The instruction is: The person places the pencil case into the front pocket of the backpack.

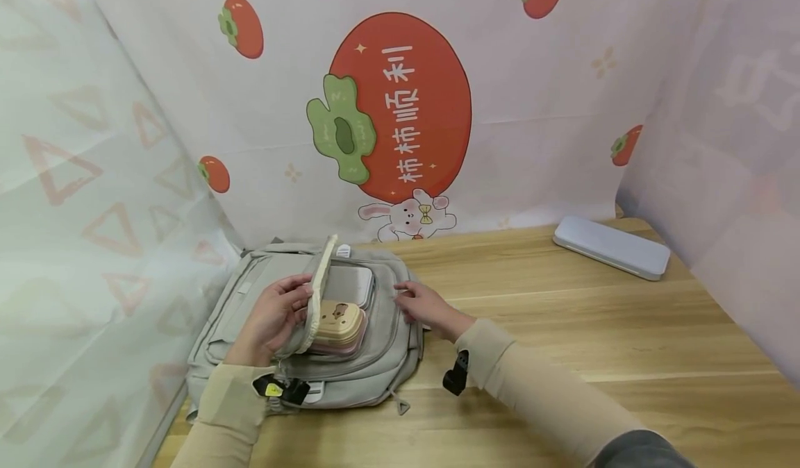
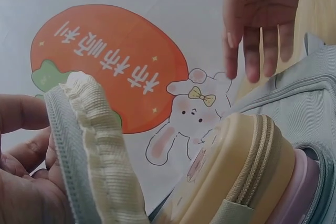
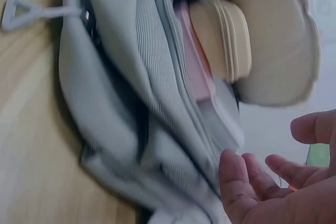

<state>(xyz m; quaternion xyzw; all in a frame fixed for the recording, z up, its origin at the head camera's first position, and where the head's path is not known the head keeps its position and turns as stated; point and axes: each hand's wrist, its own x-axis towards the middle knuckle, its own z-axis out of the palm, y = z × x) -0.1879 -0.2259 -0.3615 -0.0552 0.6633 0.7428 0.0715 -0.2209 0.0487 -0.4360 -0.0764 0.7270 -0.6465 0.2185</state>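
Note:
A grey backpack lies on its back with its front pocket unzipped. My left hand holds the pocket's flap up by its zipped, cream-trimmed edge, fingers behind it and thumb in front. Inside the pocket sit a cream zip case with a small picture on top, a pink case under it, and a flat silver-grey case beyond them. By the pocket's right edge is my right hand, fingers loosely extended and nothing in them.
A pale blue-grey oblong case lies at the back right of the wooden table. Printed cloth sheets hang behind and on both sides, the left one close to the backpack. A zip pull dangles at the backpack's near edge.

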